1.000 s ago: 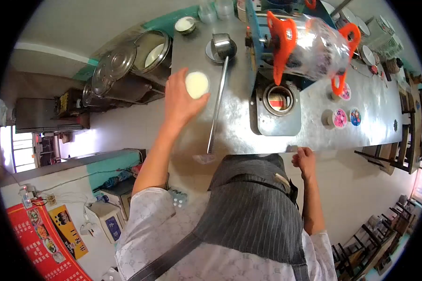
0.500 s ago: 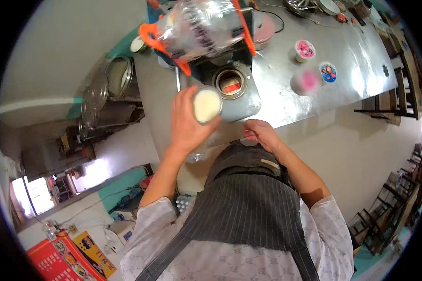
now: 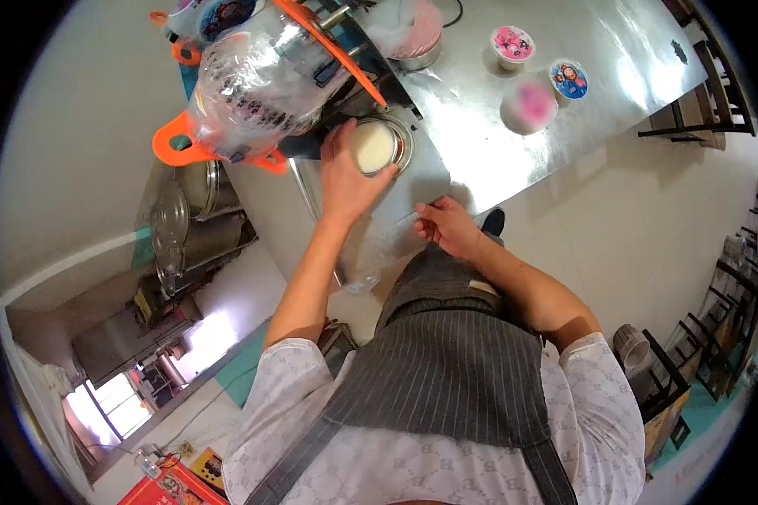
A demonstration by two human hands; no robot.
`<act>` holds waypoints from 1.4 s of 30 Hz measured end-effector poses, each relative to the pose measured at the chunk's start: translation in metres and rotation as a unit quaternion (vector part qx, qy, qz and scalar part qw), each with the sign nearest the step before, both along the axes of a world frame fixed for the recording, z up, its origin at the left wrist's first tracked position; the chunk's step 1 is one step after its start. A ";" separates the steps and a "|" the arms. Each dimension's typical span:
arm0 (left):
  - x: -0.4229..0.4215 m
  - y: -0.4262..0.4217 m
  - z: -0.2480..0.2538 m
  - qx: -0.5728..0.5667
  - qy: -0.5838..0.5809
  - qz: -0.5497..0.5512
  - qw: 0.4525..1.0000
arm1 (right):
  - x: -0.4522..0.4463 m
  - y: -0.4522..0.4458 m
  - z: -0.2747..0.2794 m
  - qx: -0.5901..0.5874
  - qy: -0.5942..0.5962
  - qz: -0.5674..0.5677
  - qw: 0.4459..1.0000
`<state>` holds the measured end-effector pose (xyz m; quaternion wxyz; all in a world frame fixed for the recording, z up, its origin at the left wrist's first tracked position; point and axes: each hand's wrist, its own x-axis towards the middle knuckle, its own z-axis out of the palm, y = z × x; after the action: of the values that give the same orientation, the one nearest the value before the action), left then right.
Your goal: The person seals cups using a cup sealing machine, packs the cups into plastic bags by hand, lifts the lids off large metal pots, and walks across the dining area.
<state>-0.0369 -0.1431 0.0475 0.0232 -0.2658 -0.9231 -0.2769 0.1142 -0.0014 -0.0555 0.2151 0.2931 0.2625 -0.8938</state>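
My left hand [image 3: 343, 187] is wrapped round a clear cup [image 3: 373, 149] filled with a creamy white liquid. The cup is over the round metal ring [image 3: 407, 139] of a cup-sealing machine and covers much of it; whether it sits inside the ring I cannot tell. Low at the table's front edge is my right hand [image 3: 451, 227], with fingers curled and thumb against them. What they hold, if anything, is too small to make out. A roll of clear printed film [image 3: 257, 88] between orange end pieces sits on top of the machine.
Several sealed cups stand on the metal table [image 3: 472, 156] to the right: a pink-lidded cup [image 3: 512, 45], a blue-lidded cup [image 3: 570, 79] and a blurred pink one [image 3: 532, 106]. A pink round container [image 3: 417, 38] is behind the machine. Pots [image 3: 202, 189] stand at left.
My left hand has brought the cup up and right, from beside the ring to over it. The view has shifted, so the machine appears lower and farther left. My right hand stays near the table edge.
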 end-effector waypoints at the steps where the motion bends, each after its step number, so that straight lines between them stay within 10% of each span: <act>1: -0.002 0.000 -0.008 -0.006 -0.006 0.000 1.000 | 0.000 0.000 0.001 0.000 -0.002 -0.004 1.000; 42: -0.029 -0.008 -0.074 -0.103 0.036 0.008 0.994 | -0.042 -0.008 0.004 0.078 -0.003 0.010 0.997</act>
<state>-0.0661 -0.1508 -0.0262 0.0309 -0.2693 -0.9473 -0.1707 0.0726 -0.0099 -0.0516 0.2014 0.3091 0.3333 -0.8676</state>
